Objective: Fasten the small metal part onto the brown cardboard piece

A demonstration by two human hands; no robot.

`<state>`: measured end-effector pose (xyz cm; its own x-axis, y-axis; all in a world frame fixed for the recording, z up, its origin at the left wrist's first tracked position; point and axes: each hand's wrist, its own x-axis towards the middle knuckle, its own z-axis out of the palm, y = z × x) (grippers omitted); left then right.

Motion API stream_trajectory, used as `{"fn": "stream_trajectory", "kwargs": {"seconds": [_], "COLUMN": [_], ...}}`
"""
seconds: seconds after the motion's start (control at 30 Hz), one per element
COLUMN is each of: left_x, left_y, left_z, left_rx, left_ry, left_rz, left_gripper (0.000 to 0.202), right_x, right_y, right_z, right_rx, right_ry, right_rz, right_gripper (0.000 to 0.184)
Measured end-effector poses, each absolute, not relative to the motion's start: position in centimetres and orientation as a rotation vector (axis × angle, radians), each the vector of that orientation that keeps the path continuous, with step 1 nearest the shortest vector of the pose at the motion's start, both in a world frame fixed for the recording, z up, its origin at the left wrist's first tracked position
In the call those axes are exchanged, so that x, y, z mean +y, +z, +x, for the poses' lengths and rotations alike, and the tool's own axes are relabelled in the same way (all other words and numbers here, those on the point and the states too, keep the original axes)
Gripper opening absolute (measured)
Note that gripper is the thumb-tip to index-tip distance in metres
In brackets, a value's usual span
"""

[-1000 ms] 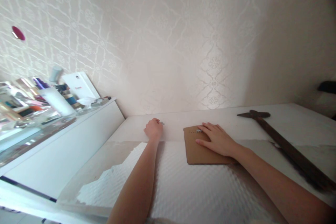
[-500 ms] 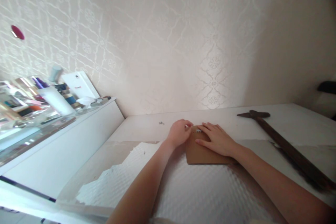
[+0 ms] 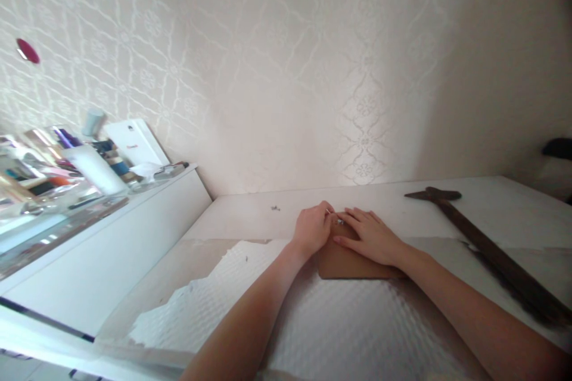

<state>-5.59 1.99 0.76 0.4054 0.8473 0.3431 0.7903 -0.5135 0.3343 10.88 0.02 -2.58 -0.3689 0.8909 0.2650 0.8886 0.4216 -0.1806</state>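
Observation:
A flat brown board [image 3: 344, 263] lies on the white table [image 3: 313, 315]. My right hand [image 3: 369, 237] rests flat on the board with its fingers stretched out, holding it down. My left hand [image 3: 313, 229] sits at the board's far left corner, fingers pinched on a small nail [image 3: 330, 212] that touches the board by my right fingertips. A little metal piece [image 3: 340, 221] shows between the two hands.
A hammer [image 3: 482, 244] with a long dark handle lies on the table at the right. Small loose nails [image 3: 274, 208] lie near the wall. A white shelf [image 3: 102, 232] at the left carries several bottles and boxes. Patterned wall behind.
My left hand has moved right from the loose nails near the wall to the board's corner, carrying a nail. My right hand has stayed on the board.

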Motion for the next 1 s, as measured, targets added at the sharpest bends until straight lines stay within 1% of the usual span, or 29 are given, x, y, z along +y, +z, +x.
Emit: {"fn": "stream_trajectory", "kwargs": {"seconds": [0.1,0.27,0.37,0.47,0.6,0.7,0.8,0.9,1.0], "left_x": [2.8,4.8,5.4,5.6,5.6,5.3,4.5,2.9,1.5], "left_y": [1.1,1.7,1.5,1.2,1.1,1.5,1.6,1.1,0.5], "left_z": [-6.5,-10.6,-12.9,-13.9,-13.2,-11.9,-9.7,-7.0,-5.0], "left_rx": [1.63,2.194,2.48,2.566,2.596,2.506,2.092,1.603,1.442], "left_ry": [0.8,0.909,0.836,0.748,0.722,0.824,0.894,0.817,0.681], "left_rz": [2.455,2.14,1.85,1.715,1.781,1.964,2.293,2.569,2.695], "left_gripper": [0.018,0.019,0.021,0.023,0.025,0.026,0.023,0.022,0.021], "right_x": [-0.1,-0.3,-0.2,-0.2,-0.2,-0.2,-0.2,-0.1,0.1], "right_y": [-2.4,-2.1,-2.1,-2.1,-2.2,-2.2,-2.4,-2.6,-2.8], "right_z": [10.8,10.8,10.8,10.9,10.9,10.8,10.9,10.9,11.0], "right_rx": [-2.359,-2.352,-2.362,-2.356,-2.354,-2.347,-2.339,-2.344,-2.352], "right_ry": [0.022,0.04,0.039,0.032,0.028,0.028,0.02,0.005,-0.009], "right_rz": [-1.554,-1.565,-1.559,-1.559,-1.544,-1.535,-1.546,-1.542,-1.511], "right_gripper": [0.074,0.074,0.073,0.072,0.073,0.071,0.071,0.07,0.064]}}
